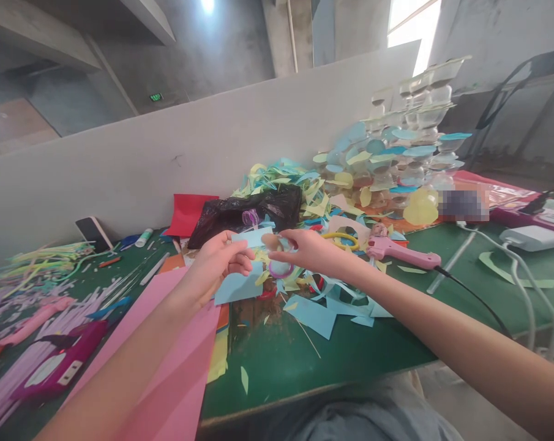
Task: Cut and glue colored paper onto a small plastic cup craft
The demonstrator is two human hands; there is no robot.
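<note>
Blue paper (240, 278) sits mid-frame, pinched in our left hand (219, 260), while our right hand (304, 248) pinches a clear cup (280, 256) against it. Finished cups (396, 147) already tower upper right; scraps (318, 306) remain.

Both hands (262, 254) on blue paper (240, 283)

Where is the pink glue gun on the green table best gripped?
Probably around the thick handle end of the pink glue gun, coming from above. It lies flat on the green table; its cord trails off the other end, toward the right.
</note>
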